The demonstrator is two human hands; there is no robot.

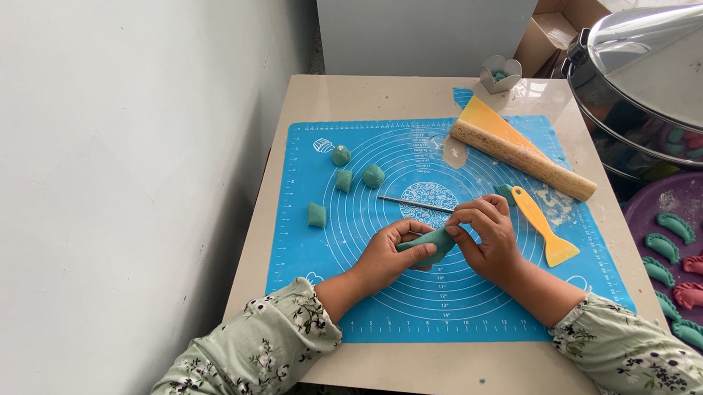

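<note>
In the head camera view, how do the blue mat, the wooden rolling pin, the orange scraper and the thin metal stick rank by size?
1. Blue mat
2. Wooden rolling pin
3. Orange scraper and thin metal stick: similar length, the scraper wider; too close to rank.

Matt blue silicone-like baking mat point(339, 249) on a smooth beige tabletop point(376, 94); soft, matt teal dough point(428, 244); rough-surfaced wooden rolling pin point(526, 161); glossy orange plastic scraper point(545, 227); thin metal rod point(414, 205); polished steel steamer lid point(677, 46).

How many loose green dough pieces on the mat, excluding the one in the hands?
4: one at the mat's upper left, two below it, one farther left. The hands may hide more.
</note>
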